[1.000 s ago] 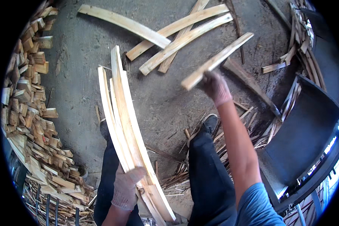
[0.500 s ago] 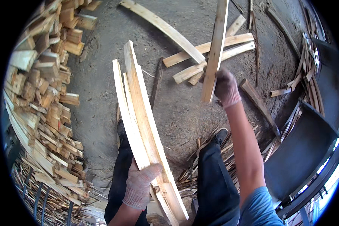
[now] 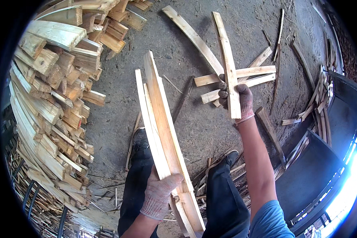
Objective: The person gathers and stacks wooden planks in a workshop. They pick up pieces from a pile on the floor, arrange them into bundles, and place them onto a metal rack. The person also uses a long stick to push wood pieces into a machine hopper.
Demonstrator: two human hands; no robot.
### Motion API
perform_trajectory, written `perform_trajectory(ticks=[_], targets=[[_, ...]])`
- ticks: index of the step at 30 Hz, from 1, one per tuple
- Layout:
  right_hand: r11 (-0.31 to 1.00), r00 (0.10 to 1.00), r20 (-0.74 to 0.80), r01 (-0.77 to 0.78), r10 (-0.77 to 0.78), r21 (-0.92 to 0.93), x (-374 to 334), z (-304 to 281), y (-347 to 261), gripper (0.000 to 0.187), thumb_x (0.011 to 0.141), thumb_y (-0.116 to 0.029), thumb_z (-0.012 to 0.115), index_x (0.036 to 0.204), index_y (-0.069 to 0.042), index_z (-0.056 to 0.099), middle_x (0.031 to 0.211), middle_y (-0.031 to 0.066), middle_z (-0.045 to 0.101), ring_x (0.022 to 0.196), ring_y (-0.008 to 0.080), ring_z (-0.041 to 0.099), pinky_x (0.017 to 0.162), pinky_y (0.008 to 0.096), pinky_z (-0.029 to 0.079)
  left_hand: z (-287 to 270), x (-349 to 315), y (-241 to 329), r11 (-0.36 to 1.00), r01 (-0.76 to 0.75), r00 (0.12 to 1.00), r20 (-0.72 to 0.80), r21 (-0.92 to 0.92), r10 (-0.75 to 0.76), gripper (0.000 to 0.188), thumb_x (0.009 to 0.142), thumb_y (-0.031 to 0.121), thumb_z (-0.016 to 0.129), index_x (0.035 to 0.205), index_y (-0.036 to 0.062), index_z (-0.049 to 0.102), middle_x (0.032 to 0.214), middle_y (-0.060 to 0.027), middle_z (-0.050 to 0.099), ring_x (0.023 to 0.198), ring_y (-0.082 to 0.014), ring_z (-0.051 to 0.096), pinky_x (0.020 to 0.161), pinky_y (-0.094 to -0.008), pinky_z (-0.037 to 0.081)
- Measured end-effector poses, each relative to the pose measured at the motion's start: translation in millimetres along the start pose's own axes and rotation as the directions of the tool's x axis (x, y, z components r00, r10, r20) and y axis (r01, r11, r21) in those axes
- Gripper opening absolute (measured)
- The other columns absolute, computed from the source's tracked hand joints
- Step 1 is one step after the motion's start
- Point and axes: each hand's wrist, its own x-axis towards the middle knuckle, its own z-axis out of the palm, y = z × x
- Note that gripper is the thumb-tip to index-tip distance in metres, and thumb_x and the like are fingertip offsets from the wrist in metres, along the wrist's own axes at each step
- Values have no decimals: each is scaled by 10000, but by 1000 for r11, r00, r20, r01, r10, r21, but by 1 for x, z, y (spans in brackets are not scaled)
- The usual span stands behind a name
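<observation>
My left hand (image 3: 161, 194), in a knitted work glove, is closed round a bundle of wooden boards (image 3: 165, 135). The bundle slants up and away from me, several pale lengths lying together. Out to the right, my right hand (image 3: 238, 97), gloved with dark-stained fingers, grips a single wooden board (image 3: 227, 59) near its lower end. That board stands nearly upright in the view, fingers on one edge and thumb on the other. Beyond it on the ground lie two crossing planks (image 3: 258, 71) and a longer plank (image 3: 192, 35) pointing to the far left.
A tall stack of cut boards (image 3: 73, 75) fills the left side, ends facing the ground space. Thin sticks lie below it. To the right stand dark metal panels (image 3: 311, 174) and bundled wood strips (image 3: 323, 99). A dark stick (image 3: 270, 131) lies near my right forearm.
The board in my right hand has turned from its flat side and swung its far end left and down. My view has shifted toward the left. The left hand keeps its bundle.
</observation>
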Motion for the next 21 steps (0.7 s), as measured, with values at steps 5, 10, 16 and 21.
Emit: perform_trajectory(ticks=[5, 10, 16, 21], targets=[[1000, 1000, 18, 7, -8, 25, 4, -8, -6, 749, 769, -246, 662, 1432, 28, 451, 1048, 148, 607, 821, 259, 640, 663, 463, 557, -2, 1, 2, 1000, 11, 1000, 3, 7, -11, 660, 730, 40, 808, 1335, 11, 546, 1130, -103, 663, 995, -186, 665, 901, -323, 555], [948, 972, -230, -23, -54, -318, 1, -1, -1, 667, 783, -221, 619, 1387, 35, 497, 1032, 147, 645, 827, 261, 669, 710, 427, 579, 2, -2, 8, 999, 37, 999, 7, -4, -36, 664, 736, 45, 810, 1341, 10, 539, 1128, -103, 658, 992, -185, 662, 901, -326, 554], [912, 963, -259, -35, -80, -409, 3, -14, -7, 676, 797, -224, 582, 1404, 61, 497, 1038, 151, 660, 843, 275, 676, 790, 426, 577, 6, 2, 5, 1000, 26, 1000, -14, -1, -26, 681, 742, 46, 807, 1356, -2, 518, 1123, -113, 652, 986, -191, 660, 902, -329, 556], [918, 904, -411, -58, -118, -392, 10, -47, -6, 555, 841, -173, 569, 1369, -5, 533, 968, 151, 644, 819, 317, 674, 743, 516, 598, 16, -4, 8, 998, -42, 999, -16, 48, 43, 553, 778, 120, 796, 1271, -10, 581, 1046, -98, 658, 908, -163, 660, 819, -300, 564]])
